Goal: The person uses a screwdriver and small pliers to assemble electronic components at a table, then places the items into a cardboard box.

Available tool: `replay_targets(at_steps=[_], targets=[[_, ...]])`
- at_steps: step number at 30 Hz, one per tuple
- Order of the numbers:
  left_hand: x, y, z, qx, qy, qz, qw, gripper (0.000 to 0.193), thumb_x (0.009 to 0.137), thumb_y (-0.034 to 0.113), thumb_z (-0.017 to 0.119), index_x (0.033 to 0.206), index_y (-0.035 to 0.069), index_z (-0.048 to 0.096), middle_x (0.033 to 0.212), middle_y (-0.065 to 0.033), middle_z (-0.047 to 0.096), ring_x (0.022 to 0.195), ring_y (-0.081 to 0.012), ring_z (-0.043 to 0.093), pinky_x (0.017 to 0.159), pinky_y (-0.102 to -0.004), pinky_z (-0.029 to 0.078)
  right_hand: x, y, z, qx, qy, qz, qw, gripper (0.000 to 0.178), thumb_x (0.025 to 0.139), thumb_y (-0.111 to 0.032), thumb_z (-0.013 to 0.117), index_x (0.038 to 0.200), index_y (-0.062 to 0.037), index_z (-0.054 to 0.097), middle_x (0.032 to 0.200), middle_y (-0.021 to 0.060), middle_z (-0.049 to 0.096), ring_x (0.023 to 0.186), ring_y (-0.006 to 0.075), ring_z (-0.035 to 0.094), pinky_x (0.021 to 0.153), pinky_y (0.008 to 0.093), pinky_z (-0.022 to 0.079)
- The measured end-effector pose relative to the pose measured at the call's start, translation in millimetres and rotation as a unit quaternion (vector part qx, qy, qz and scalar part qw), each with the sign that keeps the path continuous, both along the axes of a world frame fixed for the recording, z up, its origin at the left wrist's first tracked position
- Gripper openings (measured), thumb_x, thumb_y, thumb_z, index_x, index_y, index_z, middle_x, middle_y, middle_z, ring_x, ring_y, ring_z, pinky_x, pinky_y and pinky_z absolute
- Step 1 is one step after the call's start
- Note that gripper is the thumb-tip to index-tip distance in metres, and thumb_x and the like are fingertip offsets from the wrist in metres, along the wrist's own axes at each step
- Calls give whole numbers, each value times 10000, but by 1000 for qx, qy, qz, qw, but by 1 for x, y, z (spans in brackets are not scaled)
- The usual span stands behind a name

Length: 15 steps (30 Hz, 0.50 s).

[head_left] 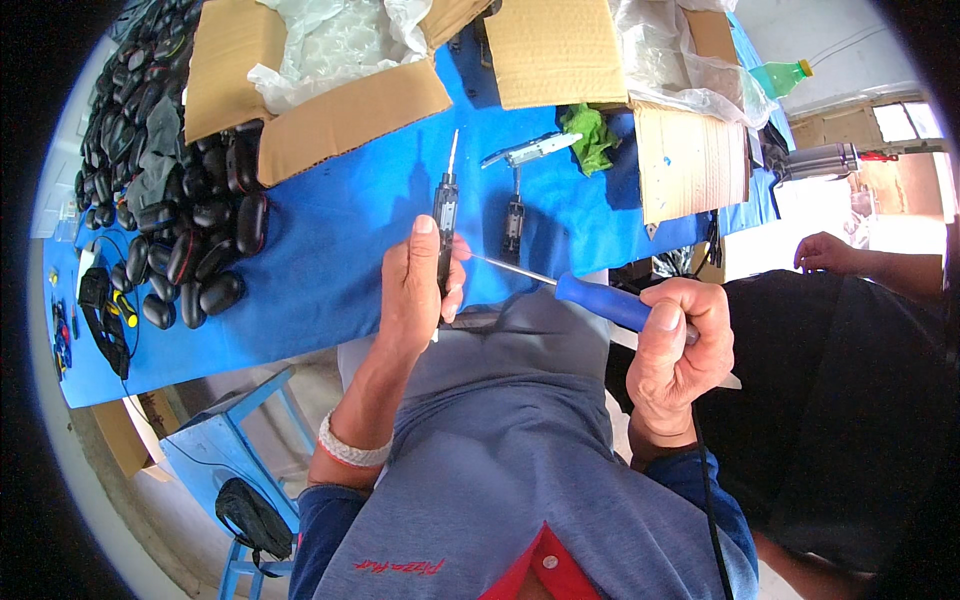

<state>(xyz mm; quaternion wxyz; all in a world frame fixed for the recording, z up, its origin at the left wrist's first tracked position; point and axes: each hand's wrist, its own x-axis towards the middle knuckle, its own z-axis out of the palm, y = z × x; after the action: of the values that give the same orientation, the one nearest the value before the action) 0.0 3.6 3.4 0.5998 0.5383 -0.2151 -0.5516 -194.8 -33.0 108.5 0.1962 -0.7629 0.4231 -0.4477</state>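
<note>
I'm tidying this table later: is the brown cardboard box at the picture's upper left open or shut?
Open: the brown cardboard box has its wide flaps spread outward, with crumpled translucent plastic sheeting visible between them.

Red lettering (400,567) on grey shirt (480,460)
</note>
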Motion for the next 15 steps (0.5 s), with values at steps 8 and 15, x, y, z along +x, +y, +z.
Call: replay_targets(at_steps=[8, 15], targets=[[1, 1, 0, 1, -6, -6, 1000, 632, 980, 547, 321, 851, -37, 528, 524, -12, 446, 398, -79, 408, 363, -243, 316, 0, 5, -3, 43, -28, -10, 999, 278, 932, -280, 568, 826, -24, 583, 733, -1, 559, 575, 12, 377, 533, 186, 292], [1, 0, -1, -5, -7, 1, 1000, 634, 979, 549, 323, 855, -38, 527, 519, -15, 445, 394, -82, 406, 362, -243, 315, -1, 0, -3, 8, -1, 9, 1000, 257, 933, -266, 560, 834, -29, 584, 726, -10, 553, 570, 11, 357, 531, 182, 284]])
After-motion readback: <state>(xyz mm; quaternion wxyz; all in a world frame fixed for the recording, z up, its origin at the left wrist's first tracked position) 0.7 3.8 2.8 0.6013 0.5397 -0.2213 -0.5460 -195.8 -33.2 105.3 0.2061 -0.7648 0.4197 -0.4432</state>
